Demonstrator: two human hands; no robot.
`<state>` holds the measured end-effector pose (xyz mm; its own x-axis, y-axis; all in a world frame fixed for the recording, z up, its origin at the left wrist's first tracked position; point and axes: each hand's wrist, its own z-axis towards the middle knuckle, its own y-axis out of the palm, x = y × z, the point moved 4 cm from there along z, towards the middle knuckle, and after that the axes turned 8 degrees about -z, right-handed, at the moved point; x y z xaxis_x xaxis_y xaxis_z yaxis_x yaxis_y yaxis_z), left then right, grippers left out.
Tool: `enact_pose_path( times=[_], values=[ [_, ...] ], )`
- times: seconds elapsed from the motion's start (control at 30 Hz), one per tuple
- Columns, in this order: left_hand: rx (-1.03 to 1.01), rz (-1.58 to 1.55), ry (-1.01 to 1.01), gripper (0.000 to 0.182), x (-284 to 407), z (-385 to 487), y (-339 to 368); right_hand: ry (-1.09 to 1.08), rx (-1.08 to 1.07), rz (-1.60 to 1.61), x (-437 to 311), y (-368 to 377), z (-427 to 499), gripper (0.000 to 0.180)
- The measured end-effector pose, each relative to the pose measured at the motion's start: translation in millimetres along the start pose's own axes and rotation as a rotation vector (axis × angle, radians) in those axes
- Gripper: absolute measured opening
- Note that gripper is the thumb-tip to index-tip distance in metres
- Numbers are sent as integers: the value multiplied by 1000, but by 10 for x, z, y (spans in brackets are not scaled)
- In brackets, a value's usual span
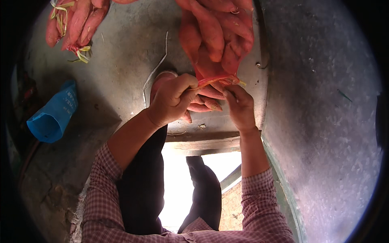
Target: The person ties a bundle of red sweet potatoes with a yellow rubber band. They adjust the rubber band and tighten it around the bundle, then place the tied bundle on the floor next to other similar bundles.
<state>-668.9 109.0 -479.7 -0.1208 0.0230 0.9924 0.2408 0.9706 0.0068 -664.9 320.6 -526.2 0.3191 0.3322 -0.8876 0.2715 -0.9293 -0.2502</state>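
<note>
A red mesh bag [212,36] full of sweet potatoes lies at the top, its mouth towards me. My left hand [176,98] grips the left end of the bag's gathered rim. Between thumb and fingers my right hand [241,106] pinches the rim's right end, by a short bit of yellow tie. The rim is pulled taut between both hands. Several loose sweet potatoes [205,103] lie below it, between my hands; my left hand partly hides them.
More sweet potatoes in a tied bag [80,24] lie at the upper left, with yellow ties. A blue plastic tube or sleeve [56,115] lies at the left. A pale cord [156,66] runs along the floor. A grey metal wall or panel [319,106] bounds the right side.
</note>
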Motion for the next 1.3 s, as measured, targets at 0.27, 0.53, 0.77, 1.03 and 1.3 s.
enact_pose_path(
  times=[0.27, 0.53, 0.77, 1.03, 1.3],
  values=[
    [220, -223, -151, 8, -243, 5, -77, 302, -39, 321, 74, -479, -872, 8],
    [324, -331, -143, 8, -255, 121, -117, 214, -334, 370, -272, -740, -1241, 12],
    [249, -361, -134, 7, -193, 135, -81, -14, -319, -228, 216, -299, -693, 11],
    [120, -249, -124, 8, -52, 119, -24, -308, 39, -959, 46, -197, -350, 24],
    [-20, -32, 92, 9, 231, 258, 166, -320, 205, -467, -240, 296, 376, 43]
  ],
)
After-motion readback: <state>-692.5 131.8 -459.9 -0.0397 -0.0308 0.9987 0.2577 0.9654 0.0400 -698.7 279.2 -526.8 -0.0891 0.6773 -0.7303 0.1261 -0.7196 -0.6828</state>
